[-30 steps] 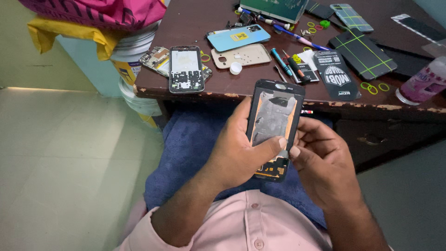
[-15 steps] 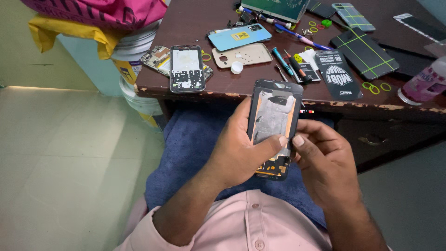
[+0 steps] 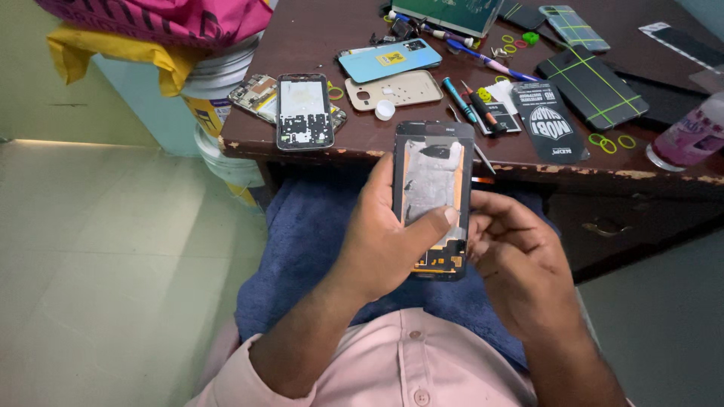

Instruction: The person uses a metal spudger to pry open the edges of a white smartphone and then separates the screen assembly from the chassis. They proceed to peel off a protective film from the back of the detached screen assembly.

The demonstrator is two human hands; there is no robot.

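Observation:
My left hand (image 3: 385, 241) grips an opened phone frame (image 3: 432, 177) upright over my lap, thumb pressed across its silvery inner plate. The frame is black, with an orange and black circuit part at its lower end. My right hand (image 3: 516, 260) cups the frame's right edge, fingertips touching its side. Both hands hover in front of the dark wooden table (image 3: 332, 143), above my blue trousers.
On the table lie a stripped phone frame (image 3: 304, 111), a light blue back cover (image 3: 390, 59), a beige back cover (image 3: 394, 90), screwdrivers (image 3: 460, 98), a black packet (image 3: 548, 120), dark cases with green lines (image 3: 596, 84), yellow rubber bands and a pink bottle (image 3: 690, 139). White buckets (image 3: 219, 98) stand left.
The phone frame and both hands stay almost in place. My right hand's fingers have shifted slightly along the frame's right edge.

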